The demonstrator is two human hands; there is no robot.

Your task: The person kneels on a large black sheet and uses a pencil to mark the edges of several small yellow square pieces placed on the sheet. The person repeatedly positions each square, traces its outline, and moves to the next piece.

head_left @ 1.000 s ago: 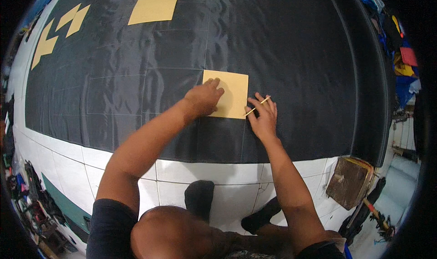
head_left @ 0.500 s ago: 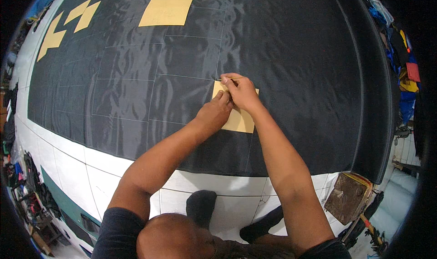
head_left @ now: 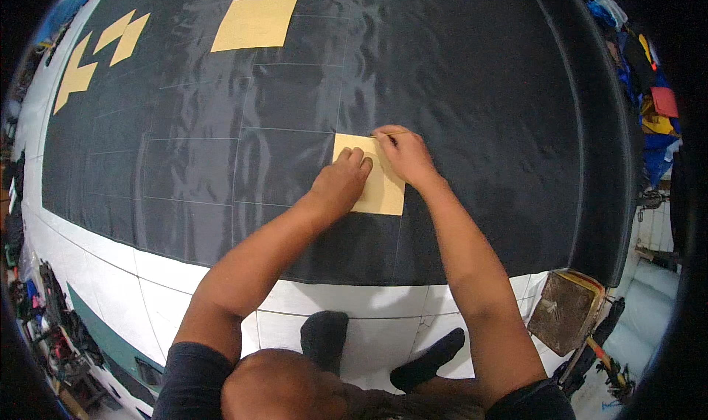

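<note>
Spread across the floor is a large sheet of black fabric (head_left: 479,125) ruled with thin pale lines. A yellow rectangular card (head_left: 385,188) lies flat on it before me, its top left corner near a ruled line crossing. My left hand (head_left: 343,180) presses down on the card's left part, fingers stretched out and holding nothing. At the card's top edge, toward its right corner, my right hand (head_left: 404,154) pinches a thin yellowish pencil-like stick (head_left: 396,133). Its tip is too small to make out.
A larger yellow card (head_left: 256,23) and several narrow yellow pieces (head_left: 130,39) lie farther off on the fabric. Rolled black fabric (head_left: 601,162) runs along the right side. White floor tiles (head_left: 177,261) border the near edge, with a worn brown block-like object (head_left: 564,313) at near right.
My right hand has slid rightward along the card's top edge with the stick. The left hand stays on the card, now apart from the right. The whole view has shifted slightly.
</note>
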